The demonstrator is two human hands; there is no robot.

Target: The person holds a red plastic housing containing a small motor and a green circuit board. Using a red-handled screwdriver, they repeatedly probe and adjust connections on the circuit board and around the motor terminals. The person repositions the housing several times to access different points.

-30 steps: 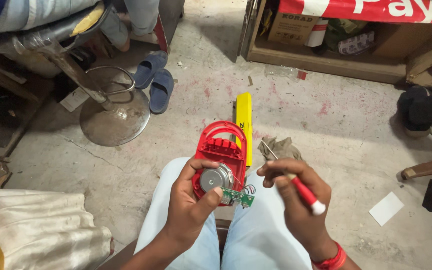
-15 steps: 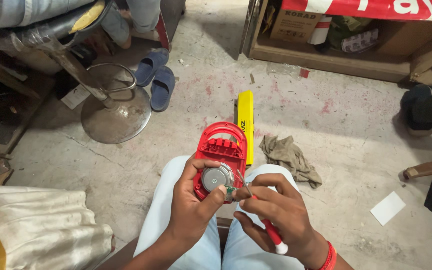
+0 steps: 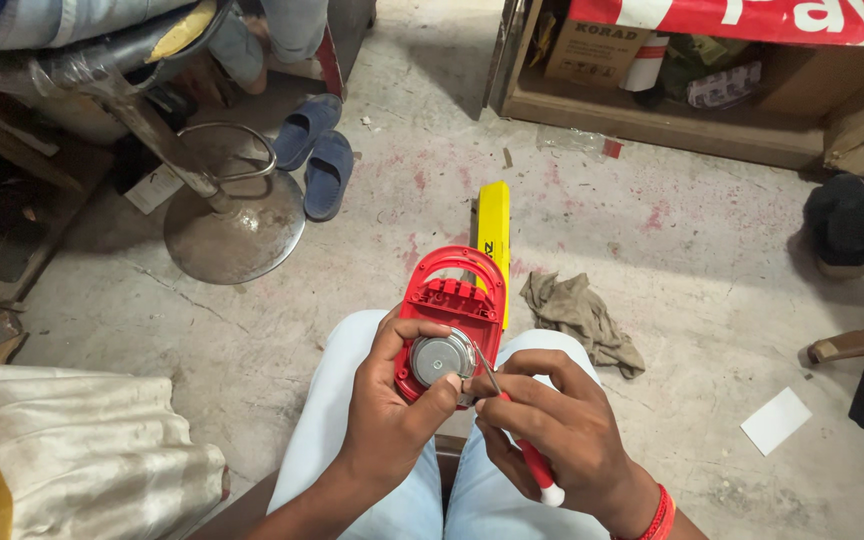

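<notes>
The red plastic housing (image 3: 449, 315) sits over your knees, held up in front of you with its open inside facing the camera and a round silver speaker (image 3: 440, 357) set in its lower half. Its bottom edge is hidden behind your fingers, and whatever the tool tip meets there is too small to make out.

Your left hand (image 3: 392, 415) comes up from below, fingers wrapped round the left rim of the housing and thumb pressed across toward the speaker's lower right edge, so the grip is closed on it. Your right hand (image 3: 557, 430) is curled shut round a red-handled screwdriver (image 3: 517, 435); its thin shaft slants up to the housing's lower right corner, beside your left thumb, and the white butt end pokes out under your palm. A red band circles that wrist.

Behind the housing a yellow bar (image 3: 493, 235) lies on the concrete floor (image 3: 652, 250), partly covered. A crumpled grey rag (image 3: 577, 315) lies just right of it. Blue sandals (image 3: 317, 150) and a stool's round metal base (image 3: 234, 235) are farther off to the left.
</notes>
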